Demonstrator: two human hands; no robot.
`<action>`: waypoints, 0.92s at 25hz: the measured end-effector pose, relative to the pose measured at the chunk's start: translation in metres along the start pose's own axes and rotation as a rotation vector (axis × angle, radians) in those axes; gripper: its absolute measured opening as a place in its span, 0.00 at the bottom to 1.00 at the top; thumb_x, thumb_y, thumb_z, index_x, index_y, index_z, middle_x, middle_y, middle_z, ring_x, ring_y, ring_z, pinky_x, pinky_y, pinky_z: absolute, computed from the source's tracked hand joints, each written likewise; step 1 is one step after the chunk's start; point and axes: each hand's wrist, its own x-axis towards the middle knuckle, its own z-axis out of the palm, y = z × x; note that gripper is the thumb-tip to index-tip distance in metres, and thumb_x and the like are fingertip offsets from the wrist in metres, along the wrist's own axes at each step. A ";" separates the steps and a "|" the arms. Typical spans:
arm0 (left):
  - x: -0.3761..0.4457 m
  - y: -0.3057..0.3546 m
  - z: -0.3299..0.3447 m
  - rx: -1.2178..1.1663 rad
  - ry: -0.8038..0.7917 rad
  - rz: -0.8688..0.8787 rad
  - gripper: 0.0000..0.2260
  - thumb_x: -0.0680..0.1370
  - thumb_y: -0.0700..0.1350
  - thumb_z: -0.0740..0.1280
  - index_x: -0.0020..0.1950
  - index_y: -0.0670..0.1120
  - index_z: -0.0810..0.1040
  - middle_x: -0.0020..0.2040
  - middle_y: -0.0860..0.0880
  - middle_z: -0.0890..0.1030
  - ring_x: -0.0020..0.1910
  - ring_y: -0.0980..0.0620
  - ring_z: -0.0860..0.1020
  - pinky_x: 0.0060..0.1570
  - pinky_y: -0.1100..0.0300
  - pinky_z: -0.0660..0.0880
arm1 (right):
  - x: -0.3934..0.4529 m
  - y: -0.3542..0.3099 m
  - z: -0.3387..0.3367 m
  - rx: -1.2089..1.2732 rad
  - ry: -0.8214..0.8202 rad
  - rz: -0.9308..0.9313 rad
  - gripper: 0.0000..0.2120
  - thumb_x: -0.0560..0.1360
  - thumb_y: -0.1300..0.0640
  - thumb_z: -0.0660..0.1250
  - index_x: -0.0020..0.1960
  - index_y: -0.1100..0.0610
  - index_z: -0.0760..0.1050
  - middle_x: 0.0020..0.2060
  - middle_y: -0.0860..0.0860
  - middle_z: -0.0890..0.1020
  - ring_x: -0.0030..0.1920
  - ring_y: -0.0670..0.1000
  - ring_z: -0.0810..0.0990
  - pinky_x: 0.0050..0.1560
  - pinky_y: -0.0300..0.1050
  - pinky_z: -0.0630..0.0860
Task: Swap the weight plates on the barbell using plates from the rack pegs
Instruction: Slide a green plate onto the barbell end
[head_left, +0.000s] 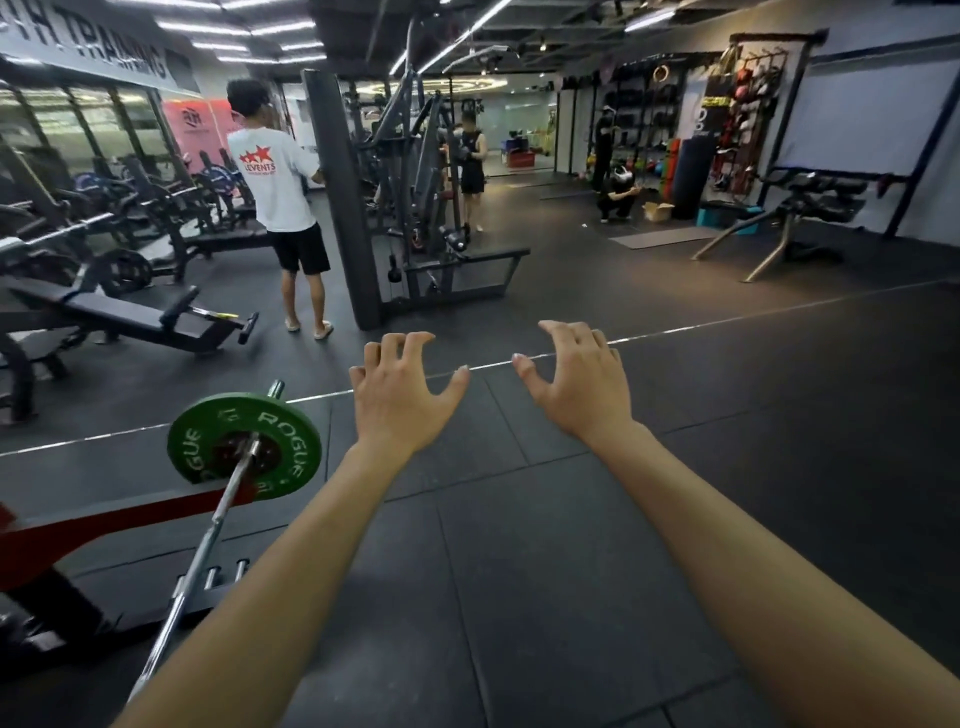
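A green weight plate (244, 446) marked ROGUE sits on the far end of a steel barbell (205, 551) at the lower left. The bar runs from the lower left edge up to the plate, and its sleeve tip pokes out beyond the plate. My left hand (400, 395) hovers to the right of the plate, fingers spread and curled, holding nothing. My right hand (576, 379) is held out beside it, also spread and empty. Both hands are apart from the plate and bar. No rack pegs with plates show clearly.
A red and black frame (104, 519) lies under the bar at left. Benches (119, 317) and racks fill the left side. A person in a white shirt (280, 182) stands beside a black pillar (343, 208). Black rubber floor (571, 545) spreads ahead and right.
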 end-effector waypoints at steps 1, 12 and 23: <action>0.025 -0.006 0.014 0.019 0.005 -0.025 0.29 0.75 0.68 0.61 0.68 0.51 0.70 0.63 0.49 0.72 0.62 0.46 0.68 0.58 0.49 0.66 | 0.029 0.007 0.018 0.010 -0.019 -0.021 0.28 0.77 0.38 0.61 0.70 0.56 0.69 0.60 0.54 0.76 0.60 0.56 0.73 0.59 0.55 0.71; 0.245 -0.163 0.149 0.126 0.124 -0.228 0.27 0.76 0.66 0.62 0.68 0.51 0.71 0.64 0.49 0.72 0.62 0.46 0.67 0.57 0.49 0.65 | 0.288 -0.016 0.251 0.115 -0.108 -0.221 0.28 0.77 0.38 0.59 0.71 0.54 0.68 0.62 0.53 0.75 0.61 0.55 0.72 0.57 0.52 0.69; 0.505 -0.278 0.318 0.140 0.079 -0.188 0.27 0.75 0.67 0.60 0.68 0.54 0.70 0.63 0.52 0.72 0.64 0.48 0.67 0.60 0.49 0.66 | 0.548 0.005 0.441 0.120 -0.053 -0.164 0.28 0.77 0.38 0.59 0.70 0.54 0.68 0.62 0.52 0.76 0.60 0.54 0.72 0.58 0.52 0.69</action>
